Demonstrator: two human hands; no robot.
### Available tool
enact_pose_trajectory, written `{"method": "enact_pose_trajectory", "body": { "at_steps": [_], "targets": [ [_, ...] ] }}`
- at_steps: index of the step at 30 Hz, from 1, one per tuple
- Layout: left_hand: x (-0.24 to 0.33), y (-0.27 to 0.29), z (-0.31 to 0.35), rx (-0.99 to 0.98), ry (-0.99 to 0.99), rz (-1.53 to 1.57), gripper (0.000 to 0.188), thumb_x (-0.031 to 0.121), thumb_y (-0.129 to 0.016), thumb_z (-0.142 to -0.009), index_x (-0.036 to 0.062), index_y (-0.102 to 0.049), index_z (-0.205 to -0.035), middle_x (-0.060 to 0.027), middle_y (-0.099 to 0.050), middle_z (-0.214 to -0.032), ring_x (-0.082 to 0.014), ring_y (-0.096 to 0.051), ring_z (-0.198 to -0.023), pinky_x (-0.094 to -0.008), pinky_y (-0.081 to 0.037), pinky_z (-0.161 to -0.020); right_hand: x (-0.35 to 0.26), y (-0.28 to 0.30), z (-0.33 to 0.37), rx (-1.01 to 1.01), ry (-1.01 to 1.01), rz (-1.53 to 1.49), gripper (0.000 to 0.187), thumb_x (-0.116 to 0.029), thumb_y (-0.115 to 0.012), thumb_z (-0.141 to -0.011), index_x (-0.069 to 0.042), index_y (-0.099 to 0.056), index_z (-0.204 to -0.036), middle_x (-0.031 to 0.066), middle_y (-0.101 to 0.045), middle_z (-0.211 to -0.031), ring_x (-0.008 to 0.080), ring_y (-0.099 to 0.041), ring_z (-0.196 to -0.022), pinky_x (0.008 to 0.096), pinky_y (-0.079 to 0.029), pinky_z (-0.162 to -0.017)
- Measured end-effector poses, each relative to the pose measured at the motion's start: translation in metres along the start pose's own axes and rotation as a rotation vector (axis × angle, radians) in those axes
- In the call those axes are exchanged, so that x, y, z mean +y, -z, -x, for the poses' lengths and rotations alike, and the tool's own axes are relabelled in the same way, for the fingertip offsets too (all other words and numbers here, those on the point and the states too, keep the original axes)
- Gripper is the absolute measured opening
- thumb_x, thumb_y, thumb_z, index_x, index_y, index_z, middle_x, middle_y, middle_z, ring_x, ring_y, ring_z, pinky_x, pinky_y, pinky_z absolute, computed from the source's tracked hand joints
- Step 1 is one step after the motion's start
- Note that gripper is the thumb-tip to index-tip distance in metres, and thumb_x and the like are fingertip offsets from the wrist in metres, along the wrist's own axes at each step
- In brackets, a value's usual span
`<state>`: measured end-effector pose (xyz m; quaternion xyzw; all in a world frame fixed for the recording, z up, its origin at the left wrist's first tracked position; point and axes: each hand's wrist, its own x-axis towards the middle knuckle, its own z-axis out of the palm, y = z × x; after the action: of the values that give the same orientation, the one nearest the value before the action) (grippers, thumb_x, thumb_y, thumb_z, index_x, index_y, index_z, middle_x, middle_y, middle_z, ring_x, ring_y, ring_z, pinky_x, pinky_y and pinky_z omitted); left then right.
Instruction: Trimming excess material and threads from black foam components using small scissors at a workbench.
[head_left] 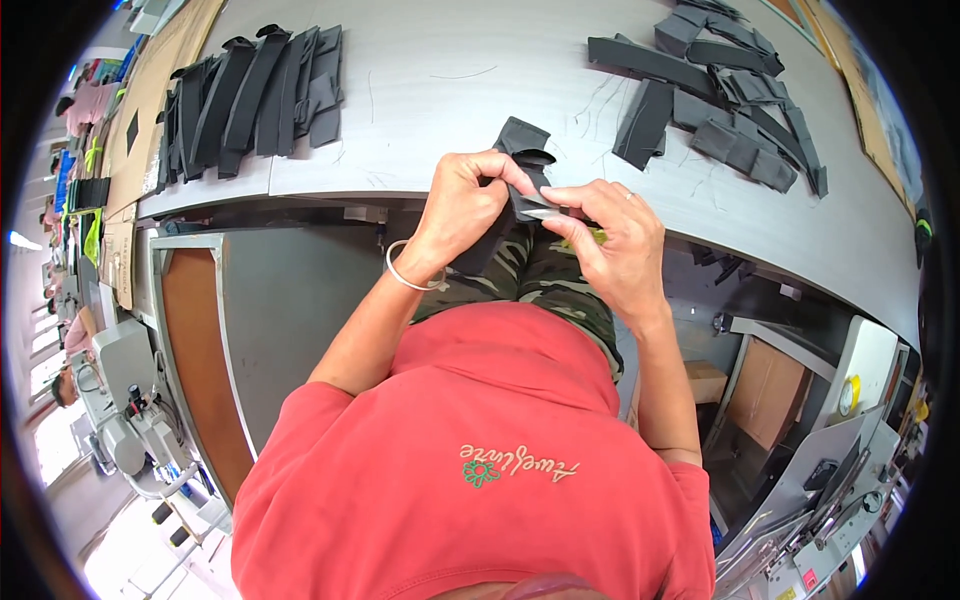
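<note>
At the near edge of the table, my left hand (462,205) pinches a dark grey fabric strip (523,136). One end of the strip rests on the tabletop, and dark cloth also hangs below my fingers over my lap. My right hand (622,240) is closed around small thread snips (541,212), whose pointed silver blades lie against the cloth beside my left fingertips. Something yellow-green shows under my right fingers; whether it belongs to the snips I cannot tell. The blades' exact opening is too small to make out.
On the pale table (430,110), a row of dark fabric strips (240,100) lies at the far left. A looser heap of similar pieces (735,100) is at the far right. Loose threads are scattered between them. Sewing machines (140,400) stand at the lower left.
</note>
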<state>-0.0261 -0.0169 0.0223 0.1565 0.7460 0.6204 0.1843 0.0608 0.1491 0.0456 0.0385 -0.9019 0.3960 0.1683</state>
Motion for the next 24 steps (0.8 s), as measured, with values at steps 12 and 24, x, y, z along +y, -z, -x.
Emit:
{"method": "enact_pose_trajectory", "body": {
  "at_steps": [12,24],
  "targets": [
    [-0.003,0.000,0.001,0.012,-0.084,-0.077,0.033,-0.012,-0.043,-0.069,0.0024,-0.072,-0.074,-0.0018,-0.062,-0.068,-0.0063,-0.045,-0.061,-0.0228,-0.035,-0.056,0.001,-0.001,0.011,-0.075,-0.288,-0.457,0.019,-0.007,-0.073,-0.077,-0.006,-0.071,-0.096,0.0065,-0.067,-0.078,0.0141,-0.061,-0.066,0.0260,-0.047,-0.062],
    [0.003,-0.004,0.003,0.123,-0.168,-0.251,0.030,-0.010,-0.049,-0.070,0.0063,-0.074,-0.075,-0.0082,-0.055,-0.062,-0.0162,-0.048,-0.055,-0.0303,-0.038,-0.052,-0.003,-0.007,0.009,-0.018,-0.192,-0.105,0.011,-0.019,-0.071,-0.079,-0.011,-0.071,-0.087,0.0039,-0.068,-0.077,0.0200,-0.061,-0.061,0.0305,-0.046,-0.056]
  ]
}}
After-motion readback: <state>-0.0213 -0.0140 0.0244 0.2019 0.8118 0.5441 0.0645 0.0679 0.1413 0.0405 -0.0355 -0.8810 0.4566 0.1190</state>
